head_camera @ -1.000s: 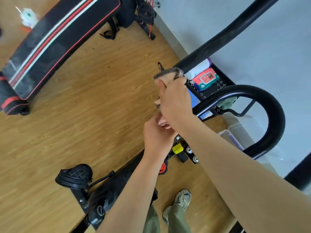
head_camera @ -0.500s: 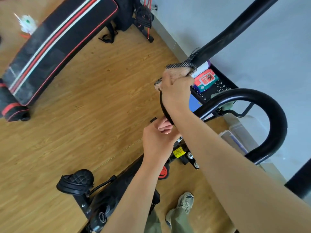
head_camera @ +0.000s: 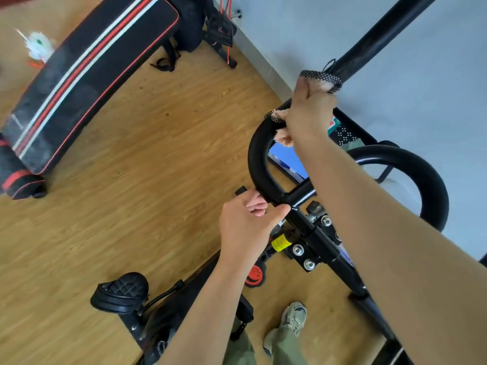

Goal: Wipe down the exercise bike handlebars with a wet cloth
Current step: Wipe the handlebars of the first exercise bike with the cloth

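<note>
The right hand [head_camera: 309, 115] is clenched round the cloth [head_camera: 322, 80], a peach, fluffy rag with a black mesh edge; the cloth is wrapped on the left handlebar [head_camera: 255, 159], at the place where its black curve rises into a long straight bar [head_camera: 379, 35] that runs up and to the right across the grey wall [head_camera: 421, 106]; the mesh edge shows above the knuckles and peach tufts stick out below the hand, against the bar. The left hand [head_camera: 246, 227] grasps the lower end of that same curve, its fingers [head_camera: 257, 205] curled round the tube and its thumb lying over the joint with the crossbar. The right handlebar [head_camera: 433, 185] loops round behind the right forearm, well apart from both hands. Just beside the left hand, the black stem [head_camera: 313, 241] carries several silver bolts and a yellow label [head_camera: 281, 242]; a red knob [head_camera: 254, 276] sits lower, partly hidden by the left wrist. A black pedal [head_camera: 122, 292] juts out to the lower left; a padded workout board [head_camera: 87, 72] with red and white stripes lies on the wooden floor [head_camera: 137, 185] at the upper left; a pale shoe [head_camera: 292, 316] and a green trouser leg stand on the floor below the arms.
</note>
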